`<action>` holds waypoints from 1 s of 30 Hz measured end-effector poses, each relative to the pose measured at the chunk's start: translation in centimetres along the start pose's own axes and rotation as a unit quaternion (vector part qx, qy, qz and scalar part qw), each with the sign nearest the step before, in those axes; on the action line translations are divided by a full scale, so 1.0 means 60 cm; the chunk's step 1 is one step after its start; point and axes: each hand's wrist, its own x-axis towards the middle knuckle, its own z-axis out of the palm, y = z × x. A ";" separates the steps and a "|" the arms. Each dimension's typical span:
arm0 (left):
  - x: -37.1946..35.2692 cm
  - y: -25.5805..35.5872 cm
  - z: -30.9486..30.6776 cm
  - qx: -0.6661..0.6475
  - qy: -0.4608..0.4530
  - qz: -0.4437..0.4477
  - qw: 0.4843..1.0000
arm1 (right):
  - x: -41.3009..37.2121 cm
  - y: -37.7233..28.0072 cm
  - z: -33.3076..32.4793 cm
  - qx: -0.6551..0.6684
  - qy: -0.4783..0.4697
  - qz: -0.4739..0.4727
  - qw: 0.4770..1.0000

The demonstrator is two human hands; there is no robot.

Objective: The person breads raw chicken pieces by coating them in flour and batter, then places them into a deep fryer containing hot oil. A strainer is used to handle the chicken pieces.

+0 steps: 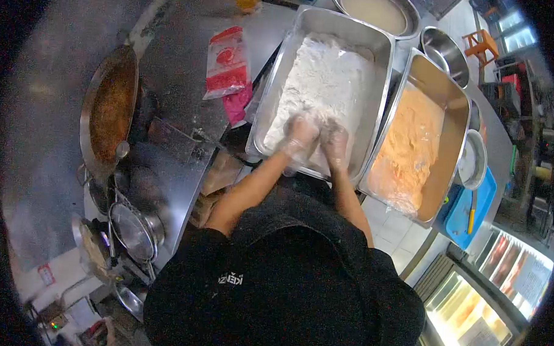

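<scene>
My left hand (301, 137) and my right hand (333, 140) are close together, both in clear plastic gloves. They reach into white flour (326, 77) near the front of a deep steel tray (383, 70). Flour and motion blur hide my fingers, so their grip does not show. To the right stands a second steel tray (455, 94) with a pale orange, wet-looking mass (409, 144) inside. Clear plastic film lies at this tray's near end.
Left of the flour tray are a red-and-white packet (228, 58) and a pink cloth-like item (235, 105). A large wok (112, 100) and a strainer (131, 229) are farther left. Steel bowls (446, 54) and a blue tray (466, 219) holding a yellow-handled tool are on the right.
</scene>
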 end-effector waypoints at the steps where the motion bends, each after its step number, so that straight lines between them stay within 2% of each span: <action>1: -0.002 0.013 -0.023 -0.025 0.061 0.023 0.998 | 0.004 -0.002 -0.008 0.002 0.006 0.019 1.000; 2: -0.004 0.025 -0.045 -0.047 0.122 0.049 0.990 | 0.008 -0.004 -0.016 0.005 0.011 0.038 0.999; 3: 0.002 0.018 -0.064 -0.133 0.120 -0.008 0.984 | 0.022 -0.020 -0.024 0.092 0.033 0.029 0.995; 5: 0.008 0.006 -0.086 -0.305 0.105 -0.113 0.940 | 0.033 -0.066 -0.046 0.264 0.077 0.018 0.961; 6: 0.014 0.024 -0.064 -0.202 0.098 -0.101 0.969 | 0.010 -0.137 -0.067 0.196 0.027 -0.013 0.980; 7: 0.017 0.024 -0.023 -0.178 0.107 -0.113 0.972 | 0.003 -0.144 -0.057 0.078 0.011 -0.013 0.997; 8: 0.020 0.022 0.018 -0.154 0.116 -0.125 0.973 | 0.001 -0.145 -0.047 -0.040 -0.003 -0.014 0.999; 9: 0.029 0.009 0.047 -0.210 0.144 -0.159 0.954 | 0.008 -0.137 -0.039 -0.157 -0.016 -0.017 0.987; 10: 0.032 0.000 0.000 -0.327 0.109 -0.158 0.925 | 0.029 -0.030 -0.027 0.154 -0.006 -0.041 0.987; 11: 0.022 -0.012 -0.051 -0.437 0.070 -0.156 0.883 | 0.029 -0.066 -0.038 0.141 -0.005 -0.030 0.990; 13: 0.036 0.011 -0.040 -0.302 0.101 -0.115 0.941 | 0.009 -0.179 -0.075 0.111 -0.004 -0.003 0.994; 14: 0.038 0.032 -0.025 -0.234 0.113 -0.100 0.960 | 0.004 -0.125 -0.056 -0.023 0.012 -0.074 0.997; 15: 0.041 0.038 -0.016 -0.165 0.125 -0.082 0.975 | -0.002 -0.077 -0.037 -0.158 0.048 -0.139 0.976; 16: 0.039 0.002 -0.008 -0.185 0.117 -0.099 0.971 | 0.011 -0.082 -0.048 0.081 0.012 -0.067 0.994; 17: 0.042 -0.026 0.003 -0.217 0.111 -0.113 0.963 | 0.032 -0.092 -0.052 0.316 -0.029 0.008 0.948; 18: 0.044 -0.047 -0.005 -0.250 0.107 -0.127 0.954 | 0.036 -0.101 -0.051 0.273 -0.036 -0.023 0.961; 20: 0.030 -0.011 -0.098 -0.344 0.087 -0.142 0.924 | 0.038 -0.121 -0.046 0.185 -0.043 -0.084 0.978; 23: 0.016 0.030 -0.074 -0.240 0.185 -0.054 0.951 | -0.022 -0.240 -0.058 -0.047 -0.028 -0.084 0.995; 24: 0.008 0.027 -0.120 -0.298 0.194 -0.035 0.934 | -0.021 -0.279 -0.064 -0.061 -0.047 -0.109 0.991; 25: -0.008 0.008 -0.184 -0.343 0.213 -0.022 0.915 | -0.017 -0.323 -0.071 -0.013 -0.094 -0.167 0.981; 27: -0.032 -0.057 -0.246 -0.377 0.200 -0.014 0.904 | -0.021 -0.386 -0.066 0.091 -0.185 -0.225 0.952; 29: -0.112 -0.074 -0.405 -0.333 0.302 0.008 0.893 | -0.018 -0.421 -0.023 0.156 -0.247 -0.238 0.926; 30: -0.155 -0.099 -0.467 -0.301 0.336 -0.007 0.892 | -0.026 -0.456 -0.003 0.095 -0.239 -0.324 0.910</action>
